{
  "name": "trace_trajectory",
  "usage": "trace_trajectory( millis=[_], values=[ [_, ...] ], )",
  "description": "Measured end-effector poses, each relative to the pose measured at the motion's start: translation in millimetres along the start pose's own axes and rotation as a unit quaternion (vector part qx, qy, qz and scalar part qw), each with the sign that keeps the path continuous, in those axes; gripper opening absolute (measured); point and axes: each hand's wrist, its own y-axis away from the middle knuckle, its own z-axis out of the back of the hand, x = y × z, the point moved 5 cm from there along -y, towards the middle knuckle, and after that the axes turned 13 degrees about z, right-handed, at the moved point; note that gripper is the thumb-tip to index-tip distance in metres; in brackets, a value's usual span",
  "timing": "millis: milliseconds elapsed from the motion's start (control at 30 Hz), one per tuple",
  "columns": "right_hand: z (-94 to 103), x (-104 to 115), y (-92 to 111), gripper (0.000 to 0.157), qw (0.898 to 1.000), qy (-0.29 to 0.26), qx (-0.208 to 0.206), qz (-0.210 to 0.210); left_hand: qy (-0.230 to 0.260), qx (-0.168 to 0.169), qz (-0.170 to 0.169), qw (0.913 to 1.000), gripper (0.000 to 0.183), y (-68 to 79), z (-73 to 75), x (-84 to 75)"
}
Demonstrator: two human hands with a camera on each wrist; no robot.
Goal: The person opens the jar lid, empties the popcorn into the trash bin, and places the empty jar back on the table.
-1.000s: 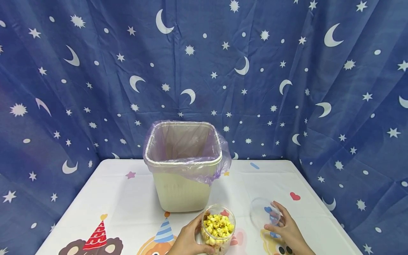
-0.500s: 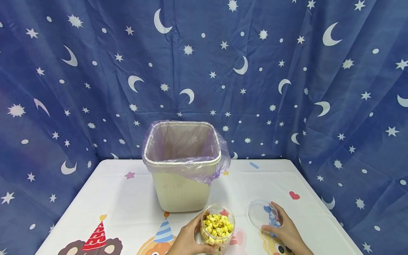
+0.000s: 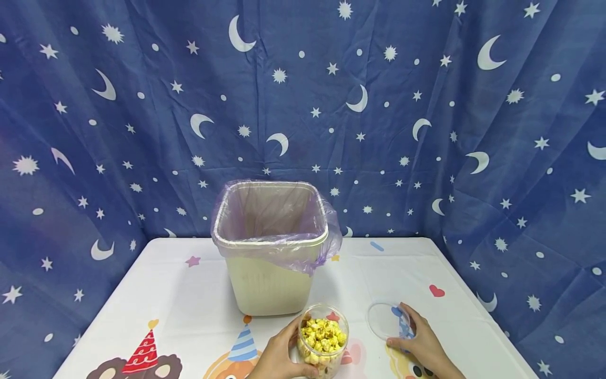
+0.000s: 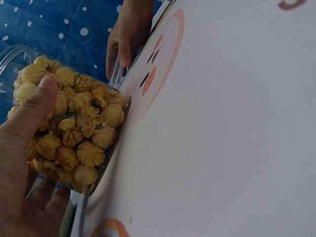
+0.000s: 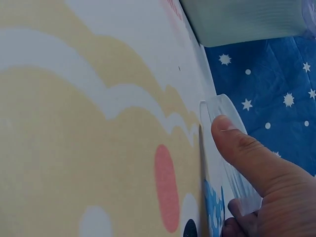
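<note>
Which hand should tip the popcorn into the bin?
Probably the left hand: it already grips the open popcorn tub, just in front of the bin. The right hand is on the lid.

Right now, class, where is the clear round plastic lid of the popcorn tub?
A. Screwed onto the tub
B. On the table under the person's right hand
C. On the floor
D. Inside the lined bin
B: the clear round plastic lid lies on the table, touched by the right hand, apart from the open popcorn tub.
</note>
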Motion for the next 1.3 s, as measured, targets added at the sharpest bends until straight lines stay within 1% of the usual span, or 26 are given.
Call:
trace_trajectory(
  millis=[333, 500, 700, 833, 1067, 1167, 1300],
  values=[
    [1.5, 0.5, -0.5, 0.115, 0.999, 0.037, 0.007, 0.009, 0.006, -0.001, -0.007, 1.0, 0.11, 0.4, 0.3, -0.3],
    [0.7, -0.8, -1.2, 0.116, 0.999, 0.036, 0.006, 0.014, 0.005, -0.001, -0.004, 1.0, 0.111, 0.2, 0.8, -0.4],
    [0.2, -2.0, -2.3, 0.117, 0.999, 0.035, 0.006, 0.008, -0.012, -0.007, -0.011, 0.9998, 0.111, 0.0, 0.6, -0.3],
    [0.7, -2.8, -3.4, 0.117, 0.999, 0.039, 0.005, 0.003, -0.014, -0.008, -0.014, 0.9998, 0.111, 0.2, 0.3, -0.3],
    [3.5, -4.7, -9.5, 0.115, 0.999, 0.04, 0.0, 0.018, -0.024, -0.016, -0.013, 0.9995, 0.11, 0.6, 0.8, -0.4],
    [4.9, -5.5, -13.9, 0.116, 0.999, 0.029, -0.002, 0.015, -0.017, -0.013, -0.011, 0.9997, 0.111, 0.6, 0.8, -0.4],
    [6.2, -7.6, -21.5, 0.116, 1.0, 0.029, -0.003, 0.004, 0.003, -0.005, -0.009, 0.9999, 0.109, 0.3, 0.4, -0.7]
  ],
)
